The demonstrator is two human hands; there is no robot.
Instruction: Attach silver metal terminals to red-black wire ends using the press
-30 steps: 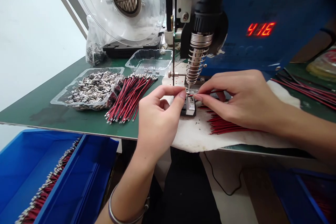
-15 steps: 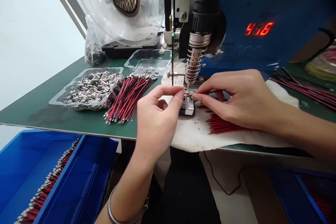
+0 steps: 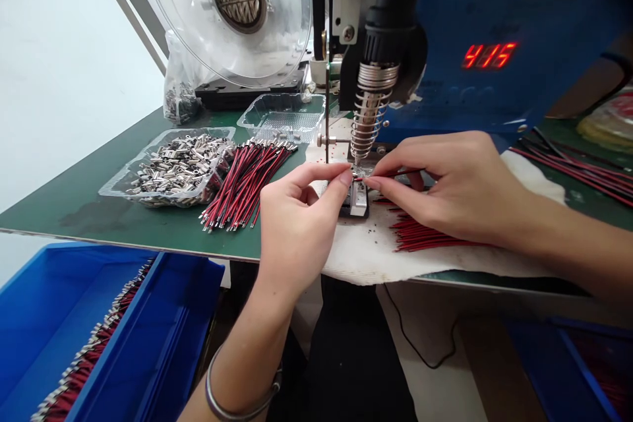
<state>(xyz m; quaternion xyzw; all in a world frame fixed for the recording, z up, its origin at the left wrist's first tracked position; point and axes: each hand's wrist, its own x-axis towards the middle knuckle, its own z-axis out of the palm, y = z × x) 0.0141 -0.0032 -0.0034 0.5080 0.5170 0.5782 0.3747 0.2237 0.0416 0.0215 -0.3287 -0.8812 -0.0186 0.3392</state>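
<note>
Under the soldering machine's spring-wrapped tip (image 3: 366, 120), both hands meet over a small metal fixture (image 3: 358, 199). My left hand (image 3: 301, 224) pinches a tiny piece at the fixture with thumb and forefinger; it looks like a metal connector, though the fingertips mostly cover it. From the right, my right hand (image 3: 445, 184) pinches a thin red-and-black wire (image 3: 405, 173), its end at the fixture. More red-and-black wires (image 3: 420, 234) lie on the white cloth (image 3: 366, 257) below my right hand.
At left stand a clear tray of metal connectors (image 3: 173, 168) and a pile of red-and-black wires (image 3: 247, 181). A second clear tray (image 3: 281, 115) sits behind. A blue bin (image 3: 123, 336) holds wired pieces below the table edge. The blue machine body (image 3: 459, 99) rises behind my right hand.
The red display now reads 415 instead of 416. The camera view has shifted slightly. Both hands keep their pinch at the fixture.
</note>
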